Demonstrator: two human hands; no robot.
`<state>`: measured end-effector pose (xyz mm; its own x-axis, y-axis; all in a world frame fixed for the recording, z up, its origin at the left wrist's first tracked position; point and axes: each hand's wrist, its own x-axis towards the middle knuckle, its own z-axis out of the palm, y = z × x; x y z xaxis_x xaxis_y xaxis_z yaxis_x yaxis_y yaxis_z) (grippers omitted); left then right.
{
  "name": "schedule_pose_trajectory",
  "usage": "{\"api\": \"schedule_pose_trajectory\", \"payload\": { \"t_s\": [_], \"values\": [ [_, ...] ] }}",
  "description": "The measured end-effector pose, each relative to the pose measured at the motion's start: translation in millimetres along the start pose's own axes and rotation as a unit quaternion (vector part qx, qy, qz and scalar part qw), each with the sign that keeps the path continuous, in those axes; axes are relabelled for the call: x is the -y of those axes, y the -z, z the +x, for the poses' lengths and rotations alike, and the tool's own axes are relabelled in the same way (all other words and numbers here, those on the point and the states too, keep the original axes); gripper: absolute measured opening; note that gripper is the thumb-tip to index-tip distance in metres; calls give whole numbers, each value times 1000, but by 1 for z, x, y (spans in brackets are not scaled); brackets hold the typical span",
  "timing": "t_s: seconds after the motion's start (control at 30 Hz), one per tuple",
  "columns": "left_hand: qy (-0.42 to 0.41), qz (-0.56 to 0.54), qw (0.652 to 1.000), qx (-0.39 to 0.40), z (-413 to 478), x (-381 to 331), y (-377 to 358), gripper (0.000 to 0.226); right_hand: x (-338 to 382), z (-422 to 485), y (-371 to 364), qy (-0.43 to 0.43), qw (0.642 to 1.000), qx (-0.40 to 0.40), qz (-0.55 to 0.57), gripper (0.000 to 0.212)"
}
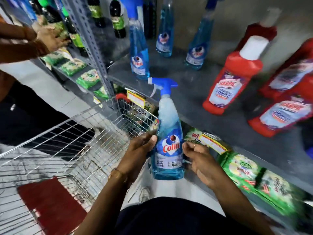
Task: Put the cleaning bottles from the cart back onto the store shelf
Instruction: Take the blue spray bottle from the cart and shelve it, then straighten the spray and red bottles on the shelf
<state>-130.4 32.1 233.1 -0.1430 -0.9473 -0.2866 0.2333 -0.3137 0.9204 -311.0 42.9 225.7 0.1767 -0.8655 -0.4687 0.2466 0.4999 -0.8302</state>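
Head view: one spray bottle [169, 141] is out of the cart [71, 143] and held upright in front of the shelf [191, 92], so the step in hand looks like the carry to the shelf. Left hand [139, 152] clamps its side at 9 o'clock; right hand [197, 158] presses at 3 o'clock, fingers curled on the label. Both forearms reach up from 6 o'clock. Next it must go toward 12 o'clock, set standing beside the blue bottles [138, 53], clear of the red bottles [232, 78] at 2 o'clock.
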Motion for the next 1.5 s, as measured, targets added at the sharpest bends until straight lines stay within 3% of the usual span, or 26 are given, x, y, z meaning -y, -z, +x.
{"api": "schedule_pose_trajectory", "payload": {
  "t_s": [0.2, 0.4, 0.6, 0.87, 1.0, 1.13, 1.27, 1.37, 1.43, 1.5],
  "values": [
    [-33, 26, 998, 49, 25, -8, -16, 29, 20, 2, 13, 40, 998, -48, -7, 17],
    [-157, 100, 979, 83, 90, -53, -31, 31, 68, 46, 10, 131, 985, -104, -30, 17],
    [-219, 135, 961, 102, 166, -89, -33, 35, 104, 111, -6, 210, 963, -167, -1, 25],
    [-189, 141, 969, 73, 228, -81, -36, 36, 87, 205, 24, 267, 916, -285, -89, 43],
    [-210, 161, 961, 78, 240, -83, -40, 37, 100, 200, 12, 276, 910, -298, -82, 34],
    [-215, 134, 965, 74, 240, -72, -40, 34, 98, 180, 3, 292, 896, -301, -144, 39],
    [-196, 143, 970, 26, 234, -37, -32, 60, 54, 124, 0, 305, 891, -304, -145, 27],
    [-204, 213, 956, -6, 229, -18, -36, 101, 26, 70, 12, 327, 845, -407, -112, 33],
    [-208, 235, 949, -29, 225, -18, -50, 120, 23, 50, 36, 361, 769, -522, -79, 39],
    [-216, 245, 943, -58, 228, -20, -64, 130, 33, 46, 67, 338, 695, -627, -97, 61]
  ]
}}
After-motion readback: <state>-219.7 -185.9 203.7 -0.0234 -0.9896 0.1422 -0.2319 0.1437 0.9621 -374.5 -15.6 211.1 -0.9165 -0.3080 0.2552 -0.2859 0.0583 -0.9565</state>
